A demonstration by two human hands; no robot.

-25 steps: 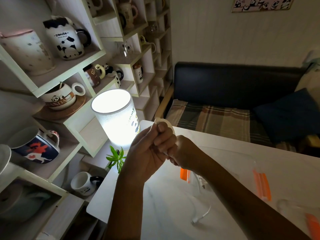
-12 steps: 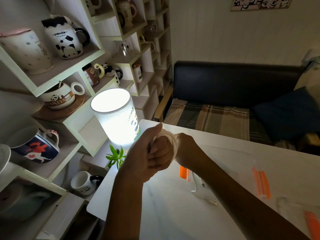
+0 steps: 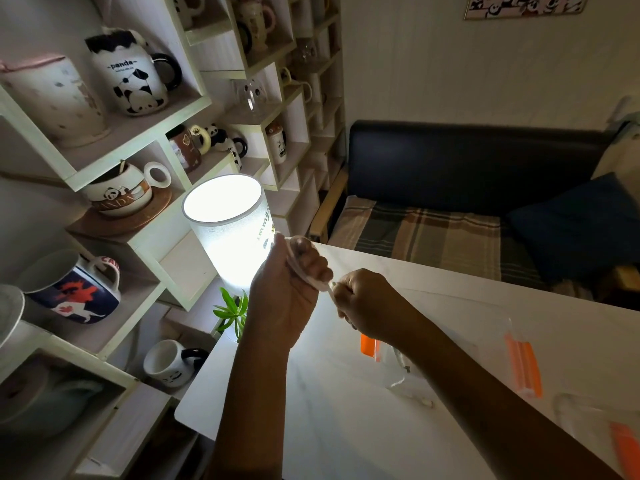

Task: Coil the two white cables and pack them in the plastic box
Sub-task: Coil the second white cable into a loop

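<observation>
Both hands are raised over the white table (image 3: 332,427), near its 10 o'clock corner. The left hand (image 3: 291,292) is closed into a fist with a white cable (image 3: 300,268) looped around its fingers; the loops show pale against the knuckles, though how many turns there are is hard to make out. From the fist the cable runs toward 4 o'clock into the right hand (image 3: 363,303), whose fingers are curled and pinch the strand; its fingertips are turned away and hidden.

The right forearm crosses the table and covers part of the clear plastic box (image 3: 485,344), which lies at 3 o'clock from the hands. The box is see-through and dim, so its walls barely read; an orange clip (image 3: 369,346) marks its near side and another orange clip (image 3: 524,368) its far side. A second white cable (image 3: 420,398) shows only as a short end on the table just below the forearm; whether the rest lies in the box cannot be told.

At the 4 o'clock edge a further clear piece with orange trim (image 3: 623,445) is cut off by the frame.

A lit lamp (image 3: 228,233) stands at 11 o'clock from the hands, with a small green plant (image 3: 233,311) at its foot. Shelves of mugs (image 3: 138,81) fill the 9 o'clock side, and a dark sofa (image 3: 467,161) sits at 1 o'clock.
</observation>
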